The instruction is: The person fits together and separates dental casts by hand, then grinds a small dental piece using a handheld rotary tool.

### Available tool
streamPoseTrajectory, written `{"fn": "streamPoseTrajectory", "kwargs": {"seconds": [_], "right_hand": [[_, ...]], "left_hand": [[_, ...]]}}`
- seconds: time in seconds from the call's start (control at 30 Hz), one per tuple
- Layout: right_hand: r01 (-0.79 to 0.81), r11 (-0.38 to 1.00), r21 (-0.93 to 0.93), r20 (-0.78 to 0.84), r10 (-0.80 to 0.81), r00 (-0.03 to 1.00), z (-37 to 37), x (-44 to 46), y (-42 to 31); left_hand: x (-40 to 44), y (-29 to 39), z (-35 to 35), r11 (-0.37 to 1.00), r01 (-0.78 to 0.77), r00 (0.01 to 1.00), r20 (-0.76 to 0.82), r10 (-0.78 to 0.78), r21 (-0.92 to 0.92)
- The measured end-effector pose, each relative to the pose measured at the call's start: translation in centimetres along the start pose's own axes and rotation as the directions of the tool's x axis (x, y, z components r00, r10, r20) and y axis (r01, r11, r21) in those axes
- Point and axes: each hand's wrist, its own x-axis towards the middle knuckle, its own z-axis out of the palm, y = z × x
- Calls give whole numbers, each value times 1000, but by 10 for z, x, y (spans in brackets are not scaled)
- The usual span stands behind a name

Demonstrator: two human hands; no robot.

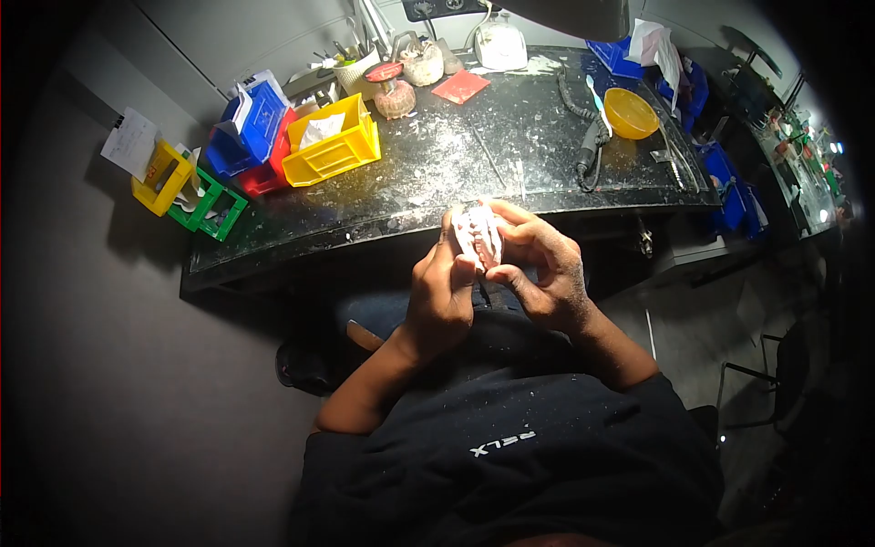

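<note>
A small white and pinkish object that looks like a dental model (478, 239) is held between both hands, just in front of the bench's near edge. My left hand (442, 296) grips its left side, fingers wrapped round it and thumb at its lower end. On the right side, my right hand (544, 269) pinches it between thumb and fingers. Pale dust covers the fingers of my right hand. On the black bench (428, 150) beyond, a thin metal tool (488, 157) lies nearest to the hands.
Yellow (351, 150), blue (239, 146) and green (219, 215) bins stand at left. Behind are a red-topped jar (395, 98) and red square (461, 87). An orange bowl (631, 114) and corded handpiece (588, 155) lie right; a lamp (583, 14) hangs above.
</note>
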Motion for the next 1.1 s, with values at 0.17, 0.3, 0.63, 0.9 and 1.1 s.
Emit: {"fn": "streamPoseTrajectory", "kwargs": {"seconds": [0.17, 0.3, 0.63, 0.9, 1.1], "right_hand": [[-40, 994, 104, -36, 44, 998, 2, -3, 2], [-18, 986, 163, -57, 28, 998, 0, -2, 8], [16, 988, 153, -35, -10, 999, 0, -2, 7], [53, 988, -144, 43, -47, 998, -1, 4, -5], [189, 887, -422, 94, -164, 982, -4, 13, -2]], "left_hand": [[-1, -1, 6, 996, -44, 997, -57, 48, 75], [2, 8, 1, 998, -4, 999, -32, 6, 66], [2, 8, 3, 1000, 16, 998, -69, -15, 16], [-6, -17, 2, 896, 242, 970, 55, -239, -374], [-5, -31, 12, 128, 413, 892, 372, -255, -902]]}}
